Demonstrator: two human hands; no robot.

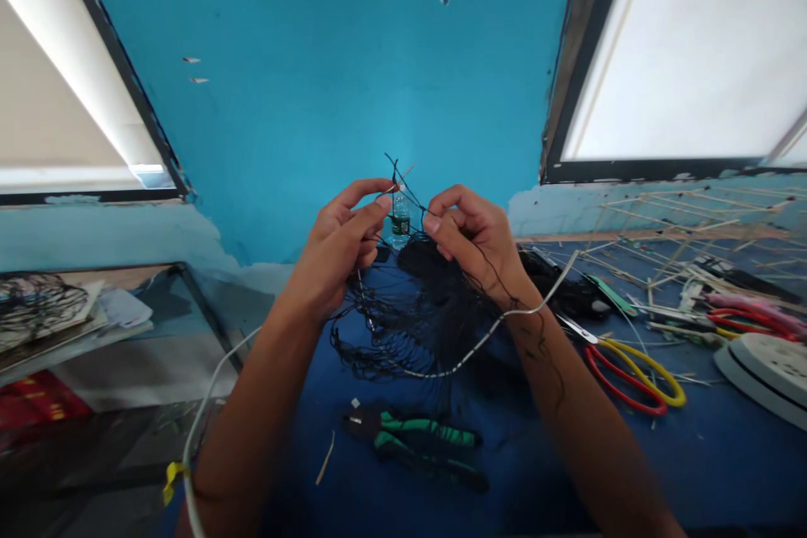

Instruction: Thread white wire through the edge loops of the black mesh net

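My left hand (344, 239) is raised over the table, its thumb and forefinger pinching thin black cord (395, 172). A thin pale sliver pokes out by those fingertips; whether it is held too, I cannot tell. Just to the right, my right hand (472, 235) pinches another stretch of the cord, with a strand trailing down over the wrist. Loose cord ends stick up between the hands. Below them spreads a tangled black net (391, 328), with a white rope (470, 361) running through its edge and across my right wrist.
Green-handled pliers (416, 441) lie near the front of the blue table. Scissors (636, 374) with red and yellow handles lie right, beside a grey-white power strip (766, 378). A water bottle (401, 218) stands behind my hands. Thin sticks (681, 227) clutter the far right.
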